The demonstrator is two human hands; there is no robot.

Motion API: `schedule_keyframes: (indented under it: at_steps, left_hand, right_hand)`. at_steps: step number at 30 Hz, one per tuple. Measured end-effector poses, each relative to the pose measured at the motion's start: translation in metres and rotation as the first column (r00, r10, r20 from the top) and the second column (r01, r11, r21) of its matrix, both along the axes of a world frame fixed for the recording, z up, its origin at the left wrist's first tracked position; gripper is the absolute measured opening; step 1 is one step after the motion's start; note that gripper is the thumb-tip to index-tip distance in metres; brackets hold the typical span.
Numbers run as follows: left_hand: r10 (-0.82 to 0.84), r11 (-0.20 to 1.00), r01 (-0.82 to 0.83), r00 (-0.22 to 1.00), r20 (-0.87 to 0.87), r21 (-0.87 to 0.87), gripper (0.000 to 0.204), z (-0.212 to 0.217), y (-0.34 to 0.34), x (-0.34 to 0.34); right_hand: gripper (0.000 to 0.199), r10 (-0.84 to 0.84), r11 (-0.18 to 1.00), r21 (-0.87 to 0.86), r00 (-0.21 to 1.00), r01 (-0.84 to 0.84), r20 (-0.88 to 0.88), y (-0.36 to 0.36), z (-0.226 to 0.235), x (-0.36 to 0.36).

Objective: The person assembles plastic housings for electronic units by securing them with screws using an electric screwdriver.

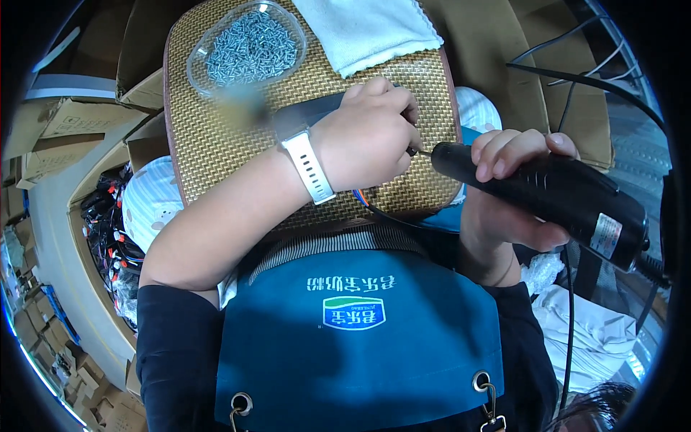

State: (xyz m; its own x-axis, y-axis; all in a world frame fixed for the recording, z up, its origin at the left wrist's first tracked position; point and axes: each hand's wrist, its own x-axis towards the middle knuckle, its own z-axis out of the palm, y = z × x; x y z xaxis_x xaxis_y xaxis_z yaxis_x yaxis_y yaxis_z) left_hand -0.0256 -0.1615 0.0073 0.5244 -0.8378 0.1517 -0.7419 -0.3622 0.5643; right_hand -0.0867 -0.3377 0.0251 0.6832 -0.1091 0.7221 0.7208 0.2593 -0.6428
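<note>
My right hand is wrapped around a black electric screwdriver, held nearly level with its nose toward the left. Its thin bit reaches the fingertips of my left hand. That hand, with a white watch strap at the wrist, is closed over a dark, elongated housing on a woven-topped stool. My fingers and palm hide most of the housing. A black cable with thin coloured wires shows below my left hand. The exact spot where the bit touches is hidden by my fingers.
A clear plastic dish of small screws stands on the stool's far left. A pale folded cloth lies at its far edge. A carton with bundled dark wires is at left. The screwdriver's cord hangs at right.
</note>
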Motion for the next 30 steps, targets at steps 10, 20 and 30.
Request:
schedule_keyframes:
  at_steps: [10, 20, 30]
  left_hand:
    - [0.023, 1.0, -0.023, 0.998, -0.059, 0.002, 0.021, -0.006, -0.004, 0.004]
    - [0.035, 0.999, -0.034, 0.999, -0.039, 0.031, 0.02, -0.006, -0.007, 0.003]
    - [0.045, 0.997, -0.045, 0.999, -0.005, 0.062, 0.019, -0.006, -0.008, 0.003]
  right_hand:
    - [0.076, 0.11, 0.975, -0.195, 0.994, -0.105, 0.016, -0.004, -0.002, -0.013]
    - [0.071, 0.071, 0.976, -0.206, 0.997, -0.068, 0.007, -0.002, -0.003, -0.012]
    - [0.085, 0.044, 0.993, -0.108, 0.999, -0.04, 0.032, 0.001, -0.007, -0.005]
